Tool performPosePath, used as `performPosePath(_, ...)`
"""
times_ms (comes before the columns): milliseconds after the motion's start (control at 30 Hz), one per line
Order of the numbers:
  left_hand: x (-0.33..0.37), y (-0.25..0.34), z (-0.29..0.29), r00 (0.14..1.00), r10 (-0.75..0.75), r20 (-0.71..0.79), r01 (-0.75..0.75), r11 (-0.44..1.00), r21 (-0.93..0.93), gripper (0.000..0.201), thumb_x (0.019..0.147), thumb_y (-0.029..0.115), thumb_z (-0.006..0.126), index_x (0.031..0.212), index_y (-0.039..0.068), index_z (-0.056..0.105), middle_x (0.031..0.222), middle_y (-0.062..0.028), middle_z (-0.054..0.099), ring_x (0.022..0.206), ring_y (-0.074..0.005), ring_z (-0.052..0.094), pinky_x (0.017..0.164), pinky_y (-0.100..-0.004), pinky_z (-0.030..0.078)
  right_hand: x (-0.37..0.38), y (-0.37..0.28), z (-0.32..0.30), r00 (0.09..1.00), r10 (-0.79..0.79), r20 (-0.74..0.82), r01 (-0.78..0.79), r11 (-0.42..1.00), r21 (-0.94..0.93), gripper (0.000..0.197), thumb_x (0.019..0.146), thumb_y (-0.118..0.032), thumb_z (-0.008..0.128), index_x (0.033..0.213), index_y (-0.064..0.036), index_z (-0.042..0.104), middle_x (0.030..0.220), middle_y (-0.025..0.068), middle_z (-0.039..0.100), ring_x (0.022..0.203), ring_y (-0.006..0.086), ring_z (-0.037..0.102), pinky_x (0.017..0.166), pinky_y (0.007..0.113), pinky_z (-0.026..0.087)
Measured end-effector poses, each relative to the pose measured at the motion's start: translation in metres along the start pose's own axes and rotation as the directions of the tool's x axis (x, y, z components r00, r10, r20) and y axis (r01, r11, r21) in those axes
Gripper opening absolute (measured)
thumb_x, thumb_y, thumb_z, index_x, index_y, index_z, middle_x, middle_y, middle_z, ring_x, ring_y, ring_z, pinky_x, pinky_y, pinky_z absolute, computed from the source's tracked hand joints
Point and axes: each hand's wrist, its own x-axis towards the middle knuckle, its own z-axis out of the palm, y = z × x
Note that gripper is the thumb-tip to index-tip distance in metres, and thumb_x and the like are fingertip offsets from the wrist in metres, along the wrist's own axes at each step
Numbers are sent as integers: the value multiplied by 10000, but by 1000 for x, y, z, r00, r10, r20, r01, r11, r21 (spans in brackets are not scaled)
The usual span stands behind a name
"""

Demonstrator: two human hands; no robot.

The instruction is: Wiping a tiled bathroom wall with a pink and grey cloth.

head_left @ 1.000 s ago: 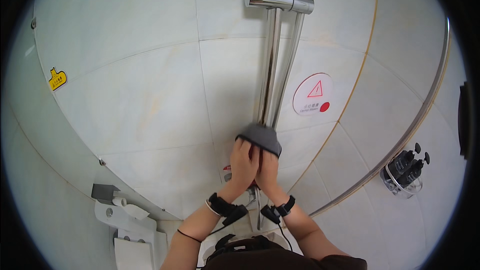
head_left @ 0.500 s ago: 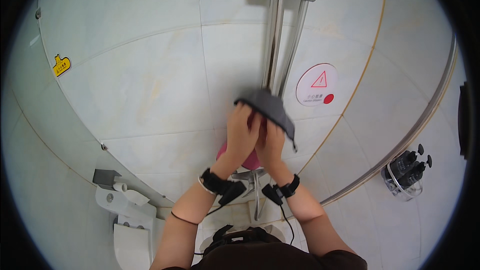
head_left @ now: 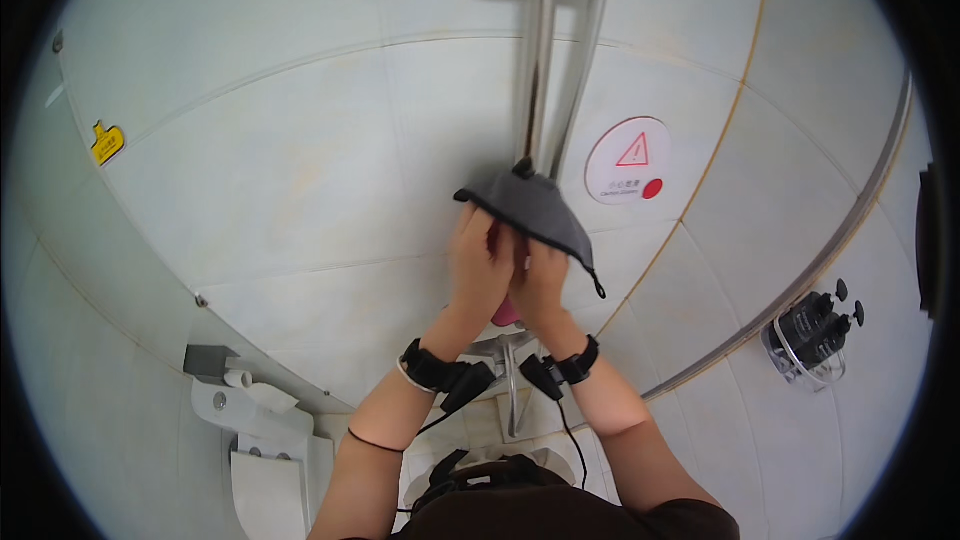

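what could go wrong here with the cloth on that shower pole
The grey cloth hangs loose off the right hand, so a corner could snag or slip free. Both hands, left hand too, press on the chrome pole; hard pushing might strain its bracket. Wrist cables dangle near the tap lever.

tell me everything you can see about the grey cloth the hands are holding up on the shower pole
The grey cloth is a soft, matte fabric, seemingly microfibre, with a dark stitched edge. It is bunched, not spread flat, and pressed against the chrome shower pole at about mid-height on the white tiled wall. The left hand and right hand grip it together from below. One corner hangs down to the right, ending in a small dark tip. No stains are visible.
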Motion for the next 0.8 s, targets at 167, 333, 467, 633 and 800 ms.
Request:
performPosePath(167, -82, -41, -18, 992, -98, 75, 76, 963, 257, 247, 846, -58, 559, 1083, -11, 603, 995, -175, 594, 823, -316, 616, 701, -372, 497, -80, -10, 14, 998, 66, -18, -67, 996, -57, 481, 774, 4, 651, 1248, -9, 572, 1179, 240, 591, 1077, 454, 553, 930, 499, 432)
performPosePath(333, -118, -50, -10, 992, -122, 41, 107, 960, 259, 209, 832, -38, 576, 1039, -21, 605, 981, -187, 592, 830, -354, 598, 692, -387, 479, -125, -7, 3, 950, 214, 226, -201, 976, -78, 501, 796, -13, 659, 1275, 24, 515, 1119, 272, 591, 970, 455, 590, 828, 490, 469)
performPosePath(467, -91, -46, -9, 995, -76, 67, 58, 967, 247, 217, 840, -28, 580, 1054, -28, 613, 993, -219, 599, 835, -401, 597, 704, -430, 479, -111, -7, 2, 915, 340, 218, -329, 940, -88, 417, 808, -31, 638, 1214, 20, 556, 1086, 283, 589, 1013, 466, 565, 867, 510, 449)
performPosePath(633, -78, -43, -9, 989, -116, 96, 86, 959, 271, 188, 834, -16, 601, 1020, -33, 619, 960, -216, 597, 826, -396, 592, 701, -434, 473, -89, -9, -2, 891, 400, 213, -379, 915, -136, 303, 860, -81, 611, 1144, 17, 572, 895, 247, 624, 828, 438, 605, 738, 515, 478)
performPosePath(800, -121, -59, -9, 987, -158, 13, 146, 940, 308, 134, 858, -15, 600, 990, -22, 624, 892, -168, 601, 697, -304, 609, 601, -377, 470, -120, -4, 4, 926, 351, 142, -326, 930, -170, 284, 879, -77, 593, 1150, 4, 572, 917, 252, 621, 819, 446, 602, 704, 502, 492)
